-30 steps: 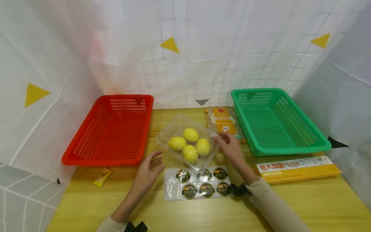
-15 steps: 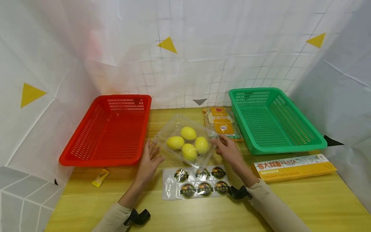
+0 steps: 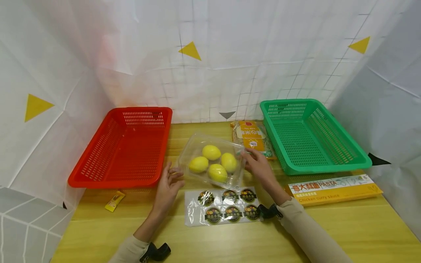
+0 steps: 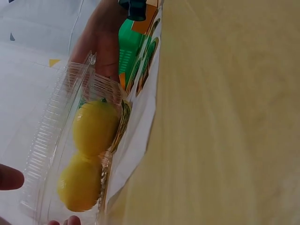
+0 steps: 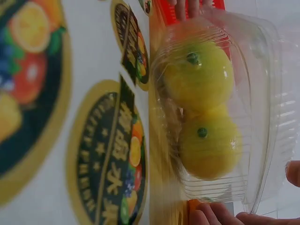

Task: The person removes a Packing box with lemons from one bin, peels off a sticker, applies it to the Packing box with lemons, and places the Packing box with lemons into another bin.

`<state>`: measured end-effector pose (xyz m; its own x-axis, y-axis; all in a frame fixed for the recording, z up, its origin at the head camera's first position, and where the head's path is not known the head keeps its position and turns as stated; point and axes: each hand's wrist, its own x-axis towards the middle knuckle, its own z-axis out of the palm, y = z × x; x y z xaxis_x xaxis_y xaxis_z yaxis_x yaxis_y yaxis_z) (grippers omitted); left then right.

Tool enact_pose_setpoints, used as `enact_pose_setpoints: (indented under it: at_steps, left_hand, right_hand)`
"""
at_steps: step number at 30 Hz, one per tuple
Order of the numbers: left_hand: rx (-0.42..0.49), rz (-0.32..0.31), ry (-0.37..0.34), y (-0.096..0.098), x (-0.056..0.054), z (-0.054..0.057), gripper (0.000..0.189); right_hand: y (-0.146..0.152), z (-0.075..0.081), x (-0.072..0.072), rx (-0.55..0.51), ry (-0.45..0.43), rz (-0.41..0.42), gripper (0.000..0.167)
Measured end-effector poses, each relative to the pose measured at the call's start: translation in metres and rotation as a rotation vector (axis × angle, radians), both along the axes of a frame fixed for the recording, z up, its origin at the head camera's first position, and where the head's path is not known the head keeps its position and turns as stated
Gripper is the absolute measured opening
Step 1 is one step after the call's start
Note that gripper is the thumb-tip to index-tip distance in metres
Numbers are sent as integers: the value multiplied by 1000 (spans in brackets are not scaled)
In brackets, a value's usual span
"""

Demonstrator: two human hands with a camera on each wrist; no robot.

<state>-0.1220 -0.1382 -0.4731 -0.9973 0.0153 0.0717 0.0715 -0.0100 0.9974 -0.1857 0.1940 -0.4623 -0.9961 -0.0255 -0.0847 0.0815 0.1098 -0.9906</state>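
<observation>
A clear plastic clamshell box (image 3: 190,146) holding several yellow lemons (image 3: 218,173) lies at mid-table. My right hand (image 3: 261,170) grips its right end, with the thumb (image 5: 293,173) near the lid and the fingers (image 5: 213,214) at the end wall. At the left end is my left hand (image 3: 167,188), fingers loosely bent and fingertips (image 4: 72,220) right at the box's side; its thumb (image 4: 10,178) stands apart. In front of the box, partly overlapped by it, lies a sheet of round fruit stickers (image 3: 213,215).
A red basket (image 3: 120,182) stands at left, a green basket (image 3: 332,170) at right. Between box and green basket lies a bag of noodles (image 3: 252,133). A pasta box (image 3: 335,191) is at right, a small yellow sachet (image 3: 115,201) at left. White sheeting (image 3: 223,84) walls the back.
My left hand has moved up to the box's left end. The box has turned slightly counterclockwise, its near corner shifting right, while my right hand stays at its right end.
</observation>
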Motion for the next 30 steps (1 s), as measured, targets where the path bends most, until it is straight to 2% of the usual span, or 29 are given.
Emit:
enact_pose_setpoints:
  at_steps: [10,13,19,22,28,30]
  left_hand:
    - [-49,18,10,2,6,-1,63]
    - [-48,25,9,2,7,-2,58]
    - [-21,28,-10,3,9,-2,46]
    - [-19,29,-18,3,9,-2,44]
    - [-24,29,-16,2,8,-2,42]
    - [-27,27,-15,2,7,-3,41]
  right_hand:
    - [-2,3,-14,46,-5,31,68]
    - [-5,12,-14,68,-7,28,65]
    - [-14,36,-5,143,12,31,57]
    - [-13,32,-7,144,24,35,56]
    - [-6,1,-24,107,28,35,63]
    - [-4,-4,-26,106,33,35,66]
